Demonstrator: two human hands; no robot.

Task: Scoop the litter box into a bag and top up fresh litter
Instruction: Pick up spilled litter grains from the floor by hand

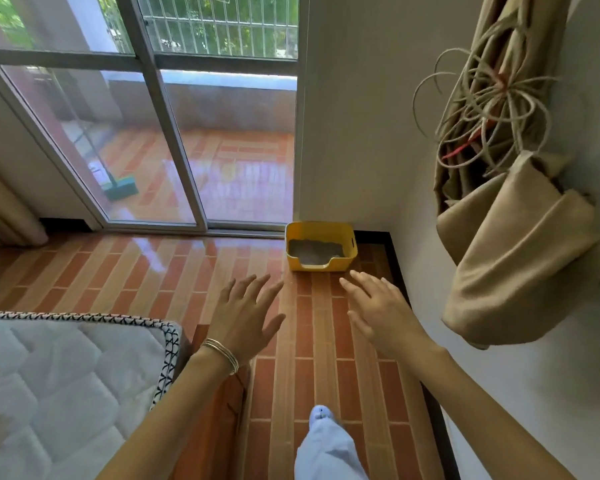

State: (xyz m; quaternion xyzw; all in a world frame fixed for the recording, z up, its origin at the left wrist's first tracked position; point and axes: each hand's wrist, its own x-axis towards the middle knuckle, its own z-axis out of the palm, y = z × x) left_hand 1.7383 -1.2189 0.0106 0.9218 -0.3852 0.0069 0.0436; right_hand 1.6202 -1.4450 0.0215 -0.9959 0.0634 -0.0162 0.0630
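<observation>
Box (343,264) is set at 12 o'clock, long axis laid 9 to 3, low notch faced toward 6. Left hand (243,317) and right hand (374,306) are held spread, nothing gripped.

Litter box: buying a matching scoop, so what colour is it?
The litter box is yellow; head view.

No readable text, labels, brands or numbers anywhere in view. Yellow litter box (345,263) walls plain, no legible marking. Mattress (66,375) edge trim: black-white pattern only, not lettering.
</observation>
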